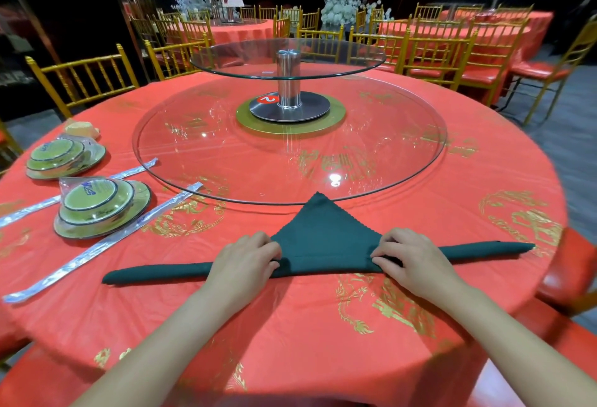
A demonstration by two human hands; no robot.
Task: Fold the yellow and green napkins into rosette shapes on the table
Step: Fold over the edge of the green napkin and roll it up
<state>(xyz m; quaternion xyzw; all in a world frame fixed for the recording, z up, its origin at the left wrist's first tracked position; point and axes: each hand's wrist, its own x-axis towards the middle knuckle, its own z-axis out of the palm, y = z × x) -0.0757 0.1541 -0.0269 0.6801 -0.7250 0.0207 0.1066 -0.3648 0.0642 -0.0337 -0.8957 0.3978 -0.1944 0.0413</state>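
Hands at 6 o'clock: left hand (245,258), right hand (412,259), fingers (269,250) curled, pinching roll | green napkin (323,235) on table (290,326), tip toward 12 o'clock | symmetric grips, judged to keep roll tight, even | yellow napkin unseen

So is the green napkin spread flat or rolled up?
Partly rolled: the green napkin forms a long roll along its near edge, with a flat triangle pointing away.
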